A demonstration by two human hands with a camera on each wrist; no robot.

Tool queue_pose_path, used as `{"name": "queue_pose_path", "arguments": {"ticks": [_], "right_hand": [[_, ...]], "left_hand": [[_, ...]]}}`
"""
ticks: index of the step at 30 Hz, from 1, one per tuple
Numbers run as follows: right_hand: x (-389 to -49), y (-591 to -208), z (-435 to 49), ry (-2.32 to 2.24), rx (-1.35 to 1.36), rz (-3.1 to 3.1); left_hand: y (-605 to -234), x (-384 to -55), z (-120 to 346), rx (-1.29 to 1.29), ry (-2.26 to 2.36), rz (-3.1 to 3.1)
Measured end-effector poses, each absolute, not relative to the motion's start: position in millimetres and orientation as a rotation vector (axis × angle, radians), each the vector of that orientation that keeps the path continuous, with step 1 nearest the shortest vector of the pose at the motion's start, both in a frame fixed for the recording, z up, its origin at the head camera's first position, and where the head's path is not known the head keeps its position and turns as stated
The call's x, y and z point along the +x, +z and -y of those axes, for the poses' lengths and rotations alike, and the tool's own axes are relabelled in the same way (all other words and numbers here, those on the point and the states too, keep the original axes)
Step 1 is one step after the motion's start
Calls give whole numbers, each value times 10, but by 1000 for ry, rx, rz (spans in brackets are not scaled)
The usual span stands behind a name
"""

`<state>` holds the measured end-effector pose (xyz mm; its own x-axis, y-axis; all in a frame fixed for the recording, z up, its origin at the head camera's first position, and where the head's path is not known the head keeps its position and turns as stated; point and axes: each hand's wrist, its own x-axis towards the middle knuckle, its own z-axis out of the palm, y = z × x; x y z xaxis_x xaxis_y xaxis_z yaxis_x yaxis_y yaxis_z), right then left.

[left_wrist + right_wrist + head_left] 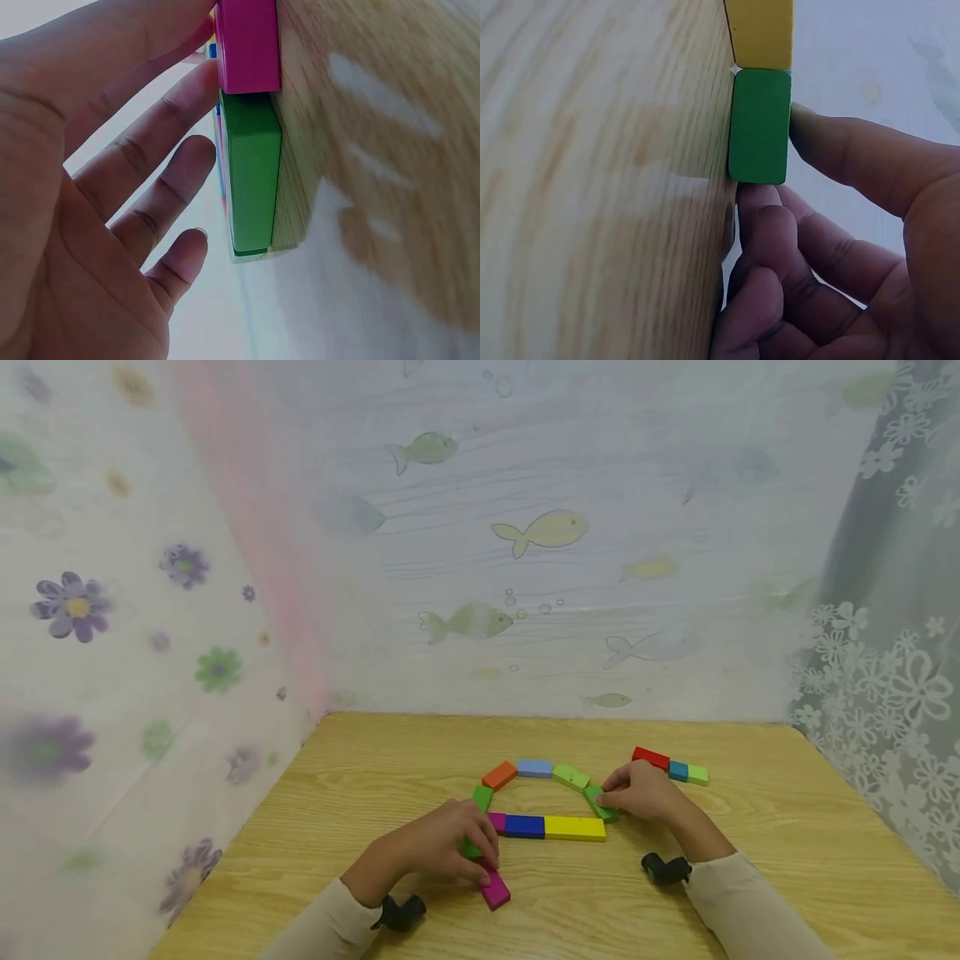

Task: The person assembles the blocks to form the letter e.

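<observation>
On the wooden table, my left hand (442, 843) pinches a magenta block (496, 893) between thumb and forefinger, its other fingers spread loosely. Touching the magenta block's end in the left wrist view is a green block (255, 180), mostly hidden under the hand in the head view. My right hand (647, 792) grips another green block (600, 804) at the right end of an arch, thumb on one side and fingers curled on the other. That block's end meets a yellow block (576, 828). Left of the yellow one lie a dark blue block (524, 827) and a partly covered magenta one.
The arch continues with a light green block (571, 776), a light blue block (535, 768), an orange block (499, 775) and a green block (482, 797). Beyond my right hand, a red block (651, 757), a small blue block (678, 770) and a lime block (697, 774) form a row.
</observation>
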<state>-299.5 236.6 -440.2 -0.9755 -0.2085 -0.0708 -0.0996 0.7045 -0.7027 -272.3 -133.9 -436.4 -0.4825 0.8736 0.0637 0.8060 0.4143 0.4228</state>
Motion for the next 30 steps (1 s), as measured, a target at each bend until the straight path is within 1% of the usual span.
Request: {"name": "queue_pose_path", "arguments": {"ticks": [8,18,23,30], "right_hand": [[-2996,-4419,-2383,-1098,-244,-2774],[-3051,-4289,-2544,-1027,-299,-2874],[-3170,-4231,-2714,-977,-305,-2959],[-3387,-4304,-2954,-853,-225,-3049]], "left_hand": [[-4392,-2702,1332,1474,613,-2485],[-4413,-2721,1339,1533,595,-2484],[-4382,-2715,1339,1519,597,-2496],[-4374,-2716,1342,1483,607,-2500]]}}
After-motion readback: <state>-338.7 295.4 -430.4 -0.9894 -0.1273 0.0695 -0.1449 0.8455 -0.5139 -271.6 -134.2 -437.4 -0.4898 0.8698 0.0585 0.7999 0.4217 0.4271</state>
